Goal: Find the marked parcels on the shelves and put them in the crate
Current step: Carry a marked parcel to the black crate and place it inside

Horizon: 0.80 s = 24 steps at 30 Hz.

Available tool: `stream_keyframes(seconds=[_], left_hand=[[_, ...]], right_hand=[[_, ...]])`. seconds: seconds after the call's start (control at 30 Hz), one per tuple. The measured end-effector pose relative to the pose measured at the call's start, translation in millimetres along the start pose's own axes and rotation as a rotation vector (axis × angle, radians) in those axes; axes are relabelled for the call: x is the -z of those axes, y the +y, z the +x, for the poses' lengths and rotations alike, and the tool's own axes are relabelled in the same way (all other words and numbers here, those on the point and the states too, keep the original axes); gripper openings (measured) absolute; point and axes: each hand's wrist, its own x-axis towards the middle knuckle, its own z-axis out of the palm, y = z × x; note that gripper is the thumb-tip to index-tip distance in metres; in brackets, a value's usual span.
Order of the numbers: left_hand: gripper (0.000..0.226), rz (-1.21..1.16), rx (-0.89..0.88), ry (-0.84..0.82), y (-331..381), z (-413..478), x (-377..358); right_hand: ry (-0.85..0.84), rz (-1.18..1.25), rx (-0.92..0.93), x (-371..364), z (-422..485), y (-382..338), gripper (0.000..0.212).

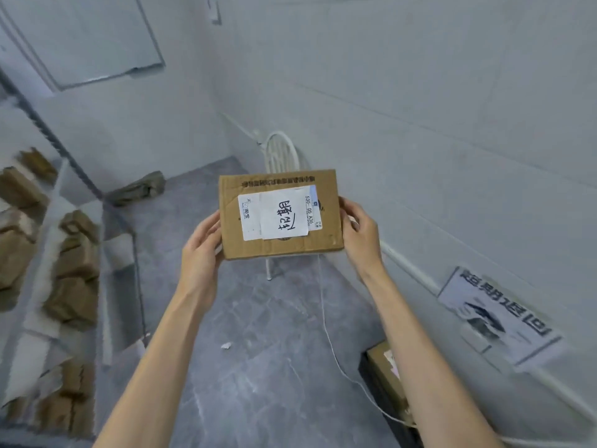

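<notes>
Lying nearest, low at the right: one dark crate (366,371), only partly in view, with a brown box (386,375) in it; a thin white cable (326,318) trails over the grey floor (258,334) beside it. On the wall just above: one printed sign (497,315). Along the left: white shelves (55,202) stocked with brown packages (76,263), blurred, so their marks cannot be read. Next out, the hands. Left hand (202,250): curled round the left short edge of the parcel, thumb at the front, fingers out of sight behind. Right hand (358,234): curled the same way round the right short edge. Neither has hold of anything else. Item held: one flat cardboard parcel (284,245), up in mid-air between the hands, above the floor, well apart from both shelves and crate. Face towards the viewer: white label (281,213) with large handwritten black characters, so it appears to be a marked one. Handling, as judged: stiff board, thin, probably light, dry and not slippery; some creases and scuffs, nothing that looks fragile. Best hold: the two short edges, or one palm under the flat back. Behind the parcel: white wire chair (279,153) by the wall. Farthest: greenish bag (139,189) on the floor at the corner.
</notes>
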Motion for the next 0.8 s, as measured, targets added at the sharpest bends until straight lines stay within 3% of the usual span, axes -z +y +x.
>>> stream_keyframes(seconds=[0.47,0.8], left_hand=[[0.038,0.059,0.192,-0.665,-97,-20,-194],[0.04,0.166,0.288,-0.915,-152,-71,-330]], right_hand=[[0.615,-0.205,-0.254,200,-103,56,0.026],[0.885,-0.168,-0.392,313,-151,85,0.023]])
